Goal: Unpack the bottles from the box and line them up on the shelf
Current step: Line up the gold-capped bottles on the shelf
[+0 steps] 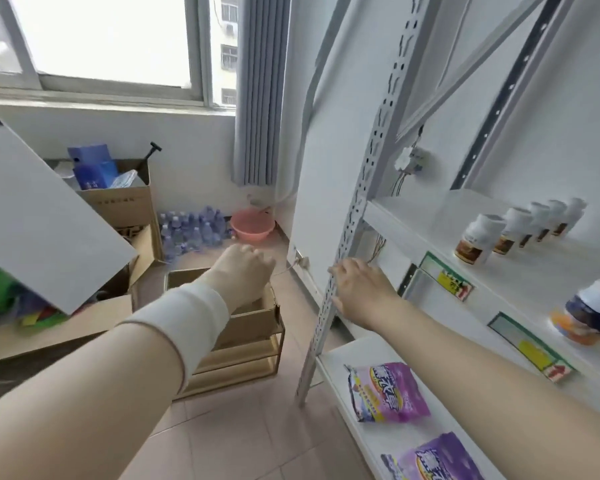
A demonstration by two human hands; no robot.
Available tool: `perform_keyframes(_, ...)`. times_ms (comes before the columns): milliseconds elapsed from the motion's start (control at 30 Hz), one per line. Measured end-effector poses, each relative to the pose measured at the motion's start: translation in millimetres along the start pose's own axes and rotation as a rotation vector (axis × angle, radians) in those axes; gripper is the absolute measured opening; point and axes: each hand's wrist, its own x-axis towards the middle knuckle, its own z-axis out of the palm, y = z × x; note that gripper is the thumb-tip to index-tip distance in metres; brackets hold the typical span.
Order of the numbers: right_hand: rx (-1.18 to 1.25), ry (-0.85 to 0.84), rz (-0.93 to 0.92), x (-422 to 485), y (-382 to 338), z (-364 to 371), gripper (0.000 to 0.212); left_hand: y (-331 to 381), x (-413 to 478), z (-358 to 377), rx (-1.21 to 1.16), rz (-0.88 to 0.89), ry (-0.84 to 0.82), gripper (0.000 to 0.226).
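Five white-capped bottles (478,239), one blue jar (589,313), two purple bags (388,393).

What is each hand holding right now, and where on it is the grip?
Nothing visible. The left hand reaches over the open cardboard box, fingers loosely curled and empty; the right hand is open, fingers at the shelf upright, gripping nothing.
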Motion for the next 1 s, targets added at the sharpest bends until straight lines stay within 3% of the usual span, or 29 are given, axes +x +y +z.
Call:
perform_keyframes(167,0.017,-0.075,-0.109,113,-23,62,0.043,-42,72,85,-0.092,-0.078,-0.153,0.043)
perform_keyframes(400,-0.018,-0.263,-0.302,243,-48,137,0.048,-82,144,202,-0.365,-0.211,-0.320,0.033)
perform_keyframes(600,0.132,-0.359,-0.345,354,-96,194,0.042,-120,191,309,-0.532,-0.292,-0.459,0.028)
perform_keyframes(867,0.237,-0.502,-0.226,439,-128,285,0.040,-134,256,419,-0.658,-0.180,-0.654,0.038)
perform_keyframes(1000,0.315,-0.561,-0.158,467,-133,324,0.041,-123,278,465,-0.738,-0.204,-0.763,0.039)
